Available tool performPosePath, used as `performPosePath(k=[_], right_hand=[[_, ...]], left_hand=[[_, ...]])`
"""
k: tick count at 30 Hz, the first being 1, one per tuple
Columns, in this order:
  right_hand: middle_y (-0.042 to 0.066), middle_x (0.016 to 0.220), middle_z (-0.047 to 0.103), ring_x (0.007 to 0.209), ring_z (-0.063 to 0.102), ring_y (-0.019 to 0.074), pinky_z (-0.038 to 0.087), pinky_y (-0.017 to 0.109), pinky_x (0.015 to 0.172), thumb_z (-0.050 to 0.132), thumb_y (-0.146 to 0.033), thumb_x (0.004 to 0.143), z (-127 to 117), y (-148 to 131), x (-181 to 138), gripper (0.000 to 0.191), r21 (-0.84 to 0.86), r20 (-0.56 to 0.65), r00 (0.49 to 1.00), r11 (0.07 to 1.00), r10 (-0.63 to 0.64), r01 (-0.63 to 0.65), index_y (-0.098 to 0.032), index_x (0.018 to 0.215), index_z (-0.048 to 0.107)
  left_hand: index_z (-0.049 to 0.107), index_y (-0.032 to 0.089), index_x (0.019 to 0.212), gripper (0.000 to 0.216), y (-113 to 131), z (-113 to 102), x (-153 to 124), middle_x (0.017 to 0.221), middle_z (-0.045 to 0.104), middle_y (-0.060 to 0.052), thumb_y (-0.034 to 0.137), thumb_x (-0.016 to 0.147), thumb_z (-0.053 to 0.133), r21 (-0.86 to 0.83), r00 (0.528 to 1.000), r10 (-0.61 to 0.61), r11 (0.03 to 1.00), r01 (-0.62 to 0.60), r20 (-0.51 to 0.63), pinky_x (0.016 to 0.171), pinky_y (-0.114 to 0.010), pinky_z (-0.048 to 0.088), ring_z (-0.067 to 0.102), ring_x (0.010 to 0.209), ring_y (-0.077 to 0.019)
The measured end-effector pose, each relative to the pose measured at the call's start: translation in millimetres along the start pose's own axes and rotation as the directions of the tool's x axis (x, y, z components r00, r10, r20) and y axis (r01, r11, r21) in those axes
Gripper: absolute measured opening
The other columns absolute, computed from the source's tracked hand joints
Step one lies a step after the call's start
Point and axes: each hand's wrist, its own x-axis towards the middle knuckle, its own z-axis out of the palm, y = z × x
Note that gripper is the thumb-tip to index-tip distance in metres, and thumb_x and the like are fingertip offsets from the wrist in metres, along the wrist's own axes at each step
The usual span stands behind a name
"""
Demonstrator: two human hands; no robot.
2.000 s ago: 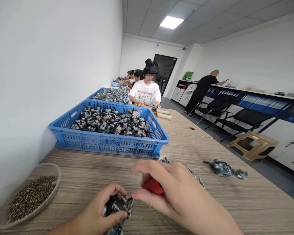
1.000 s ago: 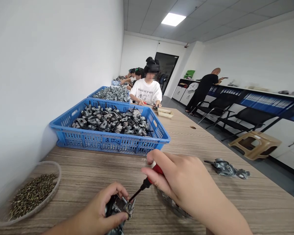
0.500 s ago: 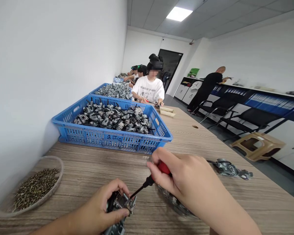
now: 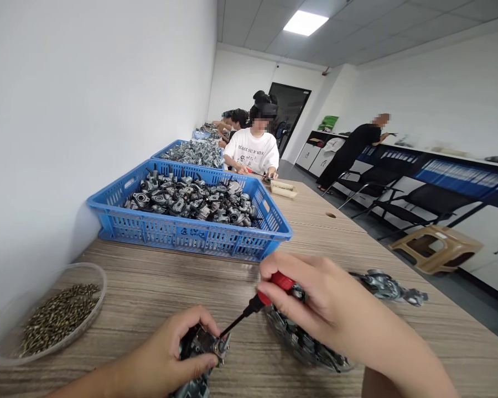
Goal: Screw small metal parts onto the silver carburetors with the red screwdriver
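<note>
Here the right hand (image 4: 315, 301) has its fingers clenched round a red-handled, black-shafted screwdriver (image 4: 254, 307) slanting down-left, tip at the dark-grey, irregular metal part (image 4: 207, 342) gripped by the left hand's (image 4: 170, 347) curled fingers, over the wood-grain desk (image 4: 149, 279).

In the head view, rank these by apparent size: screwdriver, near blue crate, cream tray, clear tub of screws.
1. Near blue crate
2. Clear tub of screws
3. Screwdriver, partly covered by the right hand
4. Cream tray; it sits farthest off, so its true size rank is unsure
</note>
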Motion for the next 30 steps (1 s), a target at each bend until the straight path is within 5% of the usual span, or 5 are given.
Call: performPosePath(k=[5, 9, 16, 23, 30], right_hand=[[-0.002, 0.063, 0.063, 0.051, 0.055, 0.0174, 0.029, 0.032, 0.053, 0.049, -0.047, 0.114, 10, -4, 11, 0.037, -0.313, -0.135, 0.99, 0.946, 0.047, -0.087, -0.025, 0.085, 0.058], [0.004, 0.098, 0.072, 0.079, 0.068, 0.0203, 0.051, 0.033, 0.068, 0.051, -0.025, 0.104, 0, -14, -1, 0.005, -0.015, 0.032, 0.998, 0.999, 0.045, -0.045, -0.025, 0.107, 0.055], [0.004, 0.112, 0.072, 0.092, 0.071, 0.0205, 0.057, 0.033, 0.078, 0.049, -0.019, 0.107, -14, -9, -18, 0.015, 0.104, 0.224, 0.973, 0.992, 0.052, -0.077, -0.029, 0.116, 0.055], [-0.002, 0.074, 0.07, 0.059, 0.063, 0.0197, 0.04, 0.031, 0.054, 0.054, -0.045, 0.112, 3, -11, -3, 0.021, -0.101, 0.025, 0.982, 0.978, 0.185, -0.181, -0.026, 0.103, 0.058], [0.003, 0.108, 0.077, 0.088, 0.073, 0.0173, 0.054, 0.029, 0.076, 0.058, -0.016, 0.1, 0, -15, -2, 0.027, 0.093, 0.061, 0.997, 0.995, -0.045, 0.04, -0.025, 0.124, 0.055]], left_hand=[[0.072, 0.02, 0.106, 0.02, -3, 0, 3, 0.105, 0.073, -0.007, 0.034, 0.094, 0.079, -0.047, 0.997, 0.083, 0.995, -0.083, -0.001, 0.091, -0.038, 0.046, 0.065, 0.1, -0.0255], [0.073, 0.021, 0.108, 0.029, -7, 1, 3, 0.106, 0.074, -0.009, 0.047, 0.097, 0.08, -0.055, 0.993, 0.119, 0.991, -0.119, -0.008, 0.092, -0.04, 0.048, 0.067, 0.101, -0.0266], [0.073, 0.021, 0.104, 0.028, -13, 2, 3, 0.11, 0.075, -0.01, 0.048, 0.099, 0.08, -0.089, 0.982, 0.185, 0.978, -0.187, -0.033, 0.098, -0.043, 0.049, 0.069, 0.106, -0.0274], [0.071, 0.021, 0.111, 0.025, -3, -1, 1, 0.107, 0.075, -0.007, 0.033, 0.092, 0.082, -0.051, 0.998, 0.059, 0.997, -0.059, -0.004, 0.091, -0.036, 0.048, 0.066, 0.1, -0.0249], [0.061, 0.022, 0.122, 0.037, 7, -1, -1, 0.114, 0.075, -0.006, 0.023, 0.089, 0.078, -0.107, 0.999, -0.031, 0.994, 0.034, 0.036, 0.096, -0.036, 0.046, 0.066, 0.106, -0.0241]])
